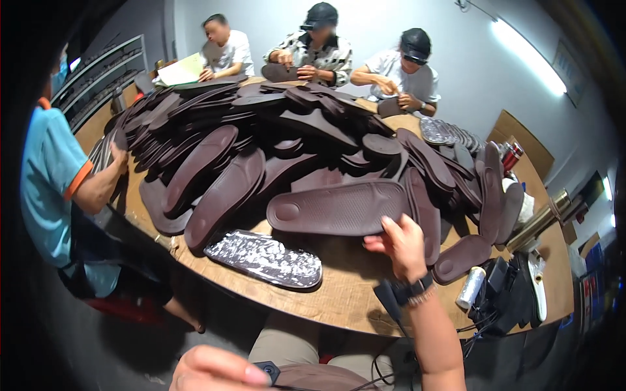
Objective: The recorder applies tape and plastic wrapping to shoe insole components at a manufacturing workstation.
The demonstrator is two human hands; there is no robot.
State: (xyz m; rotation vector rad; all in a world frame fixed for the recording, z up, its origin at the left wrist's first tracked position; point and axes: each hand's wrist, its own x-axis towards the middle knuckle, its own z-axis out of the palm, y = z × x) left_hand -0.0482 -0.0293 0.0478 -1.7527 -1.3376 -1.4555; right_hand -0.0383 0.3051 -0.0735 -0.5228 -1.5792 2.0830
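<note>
My left hand (212,368) is at the lower edge, partly cut off and a little blurred. Its fingers are curled, with the thumb against a small black device (266,373) that trails a cable. My right hand (403,246) reaches over the table, fingers apart, by the near right edge of a brown shoe sole (332,207). The thumb overlaps that edge; whether it touches I cannot tell. This sole lies across the front of a large pile of dark soles (306,127). Nearer me is a sole wrapped in shiny patterned film (267,259).
On the right of the wooden table (293,304) are a roll of clear film (471,287), black cables and pouches (502,287), and a gold tube (540,220). Several people work around the far side. One person in blue (55,176) stands at the left.
</note>
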